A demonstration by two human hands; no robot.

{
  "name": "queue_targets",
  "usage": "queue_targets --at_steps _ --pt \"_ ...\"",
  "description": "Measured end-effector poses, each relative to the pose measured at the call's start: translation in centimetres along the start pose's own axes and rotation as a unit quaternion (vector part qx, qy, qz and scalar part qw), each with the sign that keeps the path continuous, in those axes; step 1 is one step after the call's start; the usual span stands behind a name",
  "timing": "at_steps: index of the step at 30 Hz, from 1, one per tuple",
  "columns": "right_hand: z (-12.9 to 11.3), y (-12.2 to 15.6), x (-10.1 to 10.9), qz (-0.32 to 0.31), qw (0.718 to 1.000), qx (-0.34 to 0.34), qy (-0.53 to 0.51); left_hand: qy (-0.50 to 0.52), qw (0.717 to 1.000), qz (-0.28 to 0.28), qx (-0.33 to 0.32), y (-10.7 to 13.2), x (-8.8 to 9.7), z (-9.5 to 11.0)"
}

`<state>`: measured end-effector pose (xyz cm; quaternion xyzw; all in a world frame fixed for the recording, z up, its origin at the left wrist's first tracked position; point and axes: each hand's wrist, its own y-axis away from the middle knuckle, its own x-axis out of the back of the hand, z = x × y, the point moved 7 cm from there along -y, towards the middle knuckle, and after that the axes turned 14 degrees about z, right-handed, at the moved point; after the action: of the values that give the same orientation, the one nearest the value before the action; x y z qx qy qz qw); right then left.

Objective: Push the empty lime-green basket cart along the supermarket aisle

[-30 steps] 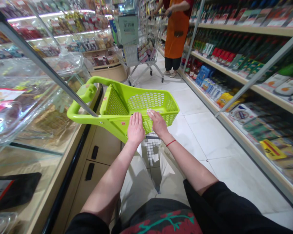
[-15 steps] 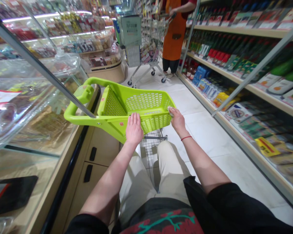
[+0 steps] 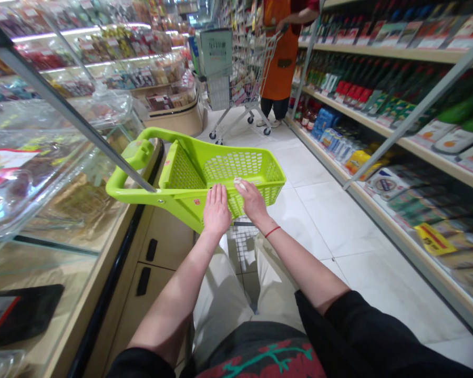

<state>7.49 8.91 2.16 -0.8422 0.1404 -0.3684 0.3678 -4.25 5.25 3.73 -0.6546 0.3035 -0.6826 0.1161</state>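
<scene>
A bright green plastic shopping cart (image 3: 236,163) with a perforated basket stands crosswise in front of my knees, its handle toward the left. My left hand (image 3: 216,210) lies over the near rim, its fingers side by side and its thumb hidden, holding the cart there. Just right of it, my right hand (image 3: 254,202) is closed on a crumpled white wipe (image 3: 241,182), which touches the same rim. Whether it is paper or cloth, I cannot tell. No goods show inside the basket.
Glass-topped display cases (image 3: 59,210) line the left side, close to the cart handle. Shelves of bottles and cans (image 3: 358,121) run along the right. Ahead, a person in an orange apron (image 3: 278,68) stands at a loaded metal trolley (image 3: 240,84). Pale tiles (image 3: 327,210) cover the aisle floor.
My right hand has moved left with the wipe, from the cart's far right corner along the near rim to beside my left hand. My left hand has kept its place.
</scene>
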Motion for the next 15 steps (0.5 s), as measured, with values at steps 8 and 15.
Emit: queue_targets --at_steps 8,15 --pt "10.4 0.2 4.9 0.042 0.991 -0.114 0.050 0.006 1.000 -0.010 0.003 0.1 -0.1 -0.1" --pt "14.2 -0.1 6.2 0.100 0.975 -0.193 0.045 0.004 1.000 -0.012 -0.001 0.0 0.1 0.0"
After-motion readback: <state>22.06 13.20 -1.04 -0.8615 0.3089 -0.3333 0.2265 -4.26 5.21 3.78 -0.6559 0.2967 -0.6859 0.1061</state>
